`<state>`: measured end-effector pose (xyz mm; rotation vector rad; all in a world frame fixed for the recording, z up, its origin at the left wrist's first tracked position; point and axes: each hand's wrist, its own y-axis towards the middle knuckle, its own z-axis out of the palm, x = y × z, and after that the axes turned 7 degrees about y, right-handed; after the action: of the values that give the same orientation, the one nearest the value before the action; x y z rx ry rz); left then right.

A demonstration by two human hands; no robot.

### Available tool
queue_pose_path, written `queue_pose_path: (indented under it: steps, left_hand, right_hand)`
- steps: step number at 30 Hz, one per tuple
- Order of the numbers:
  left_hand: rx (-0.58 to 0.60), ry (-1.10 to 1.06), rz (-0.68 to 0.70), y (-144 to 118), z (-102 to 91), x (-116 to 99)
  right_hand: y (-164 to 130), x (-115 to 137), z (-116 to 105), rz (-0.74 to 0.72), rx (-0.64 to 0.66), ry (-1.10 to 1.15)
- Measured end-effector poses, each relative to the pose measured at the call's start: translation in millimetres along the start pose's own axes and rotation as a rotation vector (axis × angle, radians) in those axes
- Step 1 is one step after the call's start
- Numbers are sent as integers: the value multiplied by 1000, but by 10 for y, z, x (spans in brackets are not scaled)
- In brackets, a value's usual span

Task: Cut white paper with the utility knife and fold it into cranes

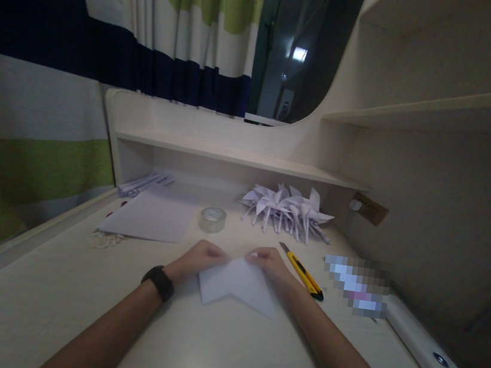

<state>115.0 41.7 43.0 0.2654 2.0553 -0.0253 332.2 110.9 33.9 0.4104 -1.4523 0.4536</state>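
A white sheet of paper (232,282), with a notch in its near edge, is held between my two hands just above the desk. My left hand (203,258), with a dark band on its wrist, pinches the paper's upper left part. On the opposite side my right hand (269,261) grips the upper right part, its fingers closed. Just right of that hand lies a yellow utility knife (303,274) with its blade end pointing away. A roll of clear tape (212,220) rests beyond my hands.
Several white paper pinwheels (287,207) are heaped at the back right. Paper sheets (155,211) lie at the left, with rolled or folded paper strips (146,183) behind. A blurred-out device (355,286) and a white power strip (424,337) line the right side. A shelf (240,158) overhangs the back.
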Motion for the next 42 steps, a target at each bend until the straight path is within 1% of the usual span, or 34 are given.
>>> queue_pose_path:
  steps: [3,7,13,16,19,23,26,28,30,32,34,36,39,42]
  left_hand:
    - [54,15,13,-16,53,4]
    - [94,-44,-45,-16,73,65]
    - [116,-57,-84,-2,55,65]
    - [106,-58,-71,-17,47,29]
    - [109,-79,-55,-38,33,-4]
    - [138,-110,-73,-61,-20,-34]
    - [154,-93,-76,-78,-113,-30]
    - [159,-72,-93,-84,-187,-13]
    - [107,-66,-152,-77,-237,3]
    - [-17,-98,-213,-53,-238,2]
    - [-116,-179,-230,-20,-184,-20]
    - [-120,-230,-208,8,-102,-51]
    - [-69,-93,-99,15,-7,-68]
    - [-2,17,3,-8,8,-34]
  right_hand:
    - [2,-54,42,-17,20,-32]
    - [11,-92,32,-38,17,-41]
    - [6,-20,-10,-22,-17,-27]
    - [7,52,-74,-25,-40,-70]
    - [24,111,-195,-27,-76,-113]
    - [39,156,-327,-34,-78,-68]
    - [46,179,-357,-19,-83,9]
    - [57,198,-366,-18,-122,56]
    - [72,215,-374,-26,-179,89]
    - [81,216,-366,-32,-222,112]
    - [75,188,-322,-26,-229,121]
    - [54,133,-240,-8,-211,136]
    - [4,60,-100,16,-121,165]
    - [-55,68,-24,34,-19,82]
